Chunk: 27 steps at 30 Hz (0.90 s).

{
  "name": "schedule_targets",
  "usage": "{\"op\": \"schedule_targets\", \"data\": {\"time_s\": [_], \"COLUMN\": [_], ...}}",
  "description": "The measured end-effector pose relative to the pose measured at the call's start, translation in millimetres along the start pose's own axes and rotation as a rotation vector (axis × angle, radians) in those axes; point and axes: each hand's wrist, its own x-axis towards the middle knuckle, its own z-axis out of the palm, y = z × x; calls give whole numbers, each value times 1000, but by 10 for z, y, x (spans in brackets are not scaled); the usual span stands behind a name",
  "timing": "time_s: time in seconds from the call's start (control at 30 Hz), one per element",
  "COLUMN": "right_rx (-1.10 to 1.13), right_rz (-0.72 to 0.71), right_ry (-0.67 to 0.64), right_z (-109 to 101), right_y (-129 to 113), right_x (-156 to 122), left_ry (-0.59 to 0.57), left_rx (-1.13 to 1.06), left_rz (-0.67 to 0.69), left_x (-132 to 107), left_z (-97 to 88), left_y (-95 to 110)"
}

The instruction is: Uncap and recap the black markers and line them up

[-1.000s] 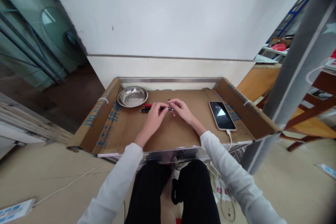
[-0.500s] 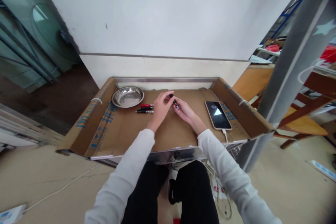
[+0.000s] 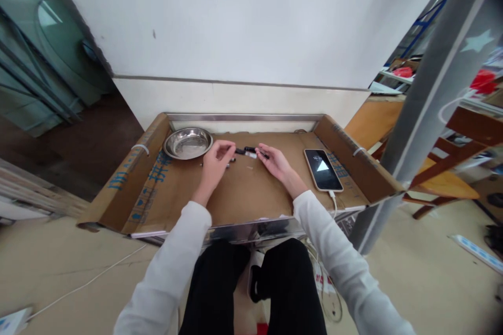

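My left hand (image 3: 217, 166) is over the left-middle of the cardboard, its thumb and fingers pinched on a small dark piece (image 3: 239, 151) that looks like a pen cap. Facing it, my right hand (image 3: 276, 163) pinches a black pen (image 3: 262, 153) between thumb and fingers. The two dark pieces nearly meet end to end; blur hides whether they touch. A small whitish bit (image 3: 250, 155) shows just below them. Other pens (image 3: 232, 160) lie mostly hidden behind my left hand.
A round steel bowl (image 3: 187, 143) stands at the back left. On the right lies a phone (image 3: 323, 169) with a white charging cable (image 3: 332, 196) plugged in. Raised cardboard sides (image 3: 353, 159) border the cardboard-covered table (image 3: 251, 193), with a white wall panel (image 3: 251, 21) behind.
My hands have drawn apart, the left moving left with the small dark piece while the right keeps the pen. The red and black pens are now largely covered by my left hand.
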Motion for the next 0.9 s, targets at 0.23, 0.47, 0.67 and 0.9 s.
{"op": "schedule_targets", "data": {"time_s": [0.23, 0.47, 0.67, 0.9], "right_rx": [6, -149, -484, -933], "right_rz": [-166, -322, -460, -556], "right_ry": [95, 27, -107, -425], "right_z": [-56, 15, 68, -35], "right_y": [-5, -44, 14, 103], "right_x": [27, -74, -128, -174], "left_ry": [-524, -499, -467, -426], "left_rx": [436, 854, 971, 947], "left_rz": [148, 451, 490, 419], "left_x": [-310, -84, 171, 127], "left_z": [-183, 153, 294, 194], "left_y": [20, -2, -165, -173]}}
